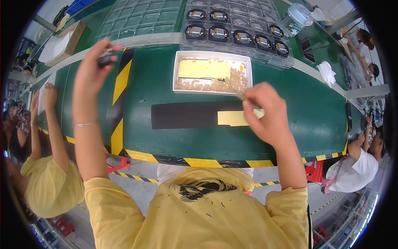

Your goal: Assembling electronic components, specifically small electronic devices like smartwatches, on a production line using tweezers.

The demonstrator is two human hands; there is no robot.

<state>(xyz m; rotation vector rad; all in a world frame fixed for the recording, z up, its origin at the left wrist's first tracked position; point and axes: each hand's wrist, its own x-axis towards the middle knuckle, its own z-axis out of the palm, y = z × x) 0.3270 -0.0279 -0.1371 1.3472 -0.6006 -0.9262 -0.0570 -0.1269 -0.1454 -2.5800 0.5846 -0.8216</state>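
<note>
Head view shows a green table (306, 118) bearing an open white box (175, 74) with tan crumbs (199, 86) and, nearer, a black strip (182, 116). The right hand (266, 111), by the strip's right end, and left hand (92, 68), raised left of the box, both grip: the left a small dark piece (105, 59), the right a slim, blurred tool (240, 95).

Stretches the left forearm (89, 141) nearly straight forward, with the left hand (93, 64) raised and its fingers curled into a grip. Slants the right forearm (289, 162) inward, with the right hand (266, 111) turned leftward and its thumb and fingers set in a pinch.
</note>
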